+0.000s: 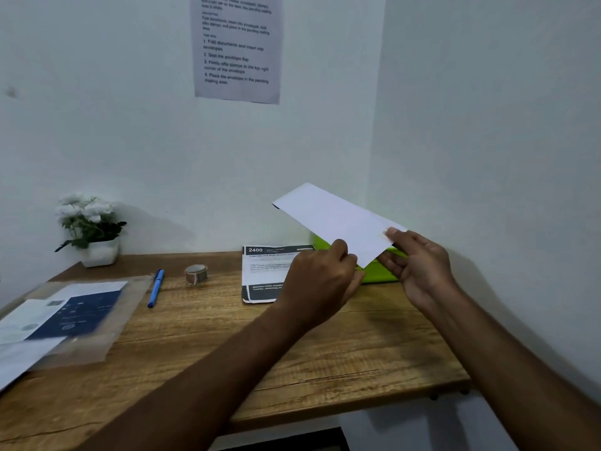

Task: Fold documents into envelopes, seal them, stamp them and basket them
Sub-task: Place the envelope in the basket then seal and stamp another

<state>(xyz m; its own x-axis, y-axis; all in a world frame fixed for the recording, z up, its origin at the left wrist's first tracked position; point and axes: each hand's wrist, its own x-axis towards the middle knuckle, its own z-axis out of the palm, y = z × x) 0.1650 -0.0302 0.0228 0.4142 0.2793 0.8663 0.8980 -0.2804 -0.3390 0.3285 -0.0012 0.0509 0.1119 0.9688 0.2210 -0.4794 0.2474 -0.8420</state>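
Overhead, both hands [370,271] pinch an envelope [338,219] — wooden desk [325,362] below.

Dim, cool light; soft shadows, wide-angle bending, blurred lower-left edge.

Over at the far left corner of the wooden worktop [292,359] we see a white flower pot [99,252] (blooms white too), while a blue pen [155,288] lies near it, and a printed notice [236,47] hangs on the wall.
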